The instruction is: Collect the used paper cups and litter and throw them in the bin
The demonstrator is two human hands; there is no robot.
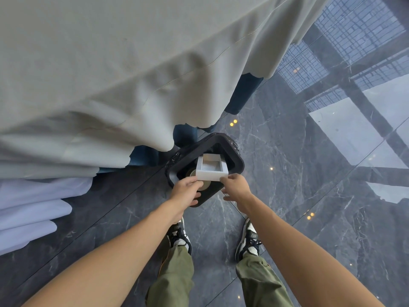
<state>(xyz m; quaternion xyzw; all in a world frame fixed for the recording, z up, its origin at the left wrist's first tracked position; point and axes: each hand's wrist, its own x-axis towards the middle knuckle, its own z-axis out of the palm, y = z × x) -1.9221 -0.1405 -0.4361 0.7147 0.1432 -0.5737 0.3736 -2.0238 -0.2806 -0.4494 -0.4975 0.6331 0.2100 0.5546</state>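
Observation:
A black bin [238, 163] with a dark liner stands on the floor just in front of my feet. Over its mouth I hold a white open cardboard box [211, 168]. My left hand [187, 190] pinches the box's near left corner. My right hand [235, 187] pinches its near right corner. Under the box, inside the bin, round paper cup rims [207, 185] show beside my left hand. The box hides the bin's other contents.
A table draped in a long grey cloth [110, 85] fills the upper left, its hem hanging beside the bin. White fabric folds [33, 207] lie at the left. The floor is glossy dark marble [298, 196] with reflections.

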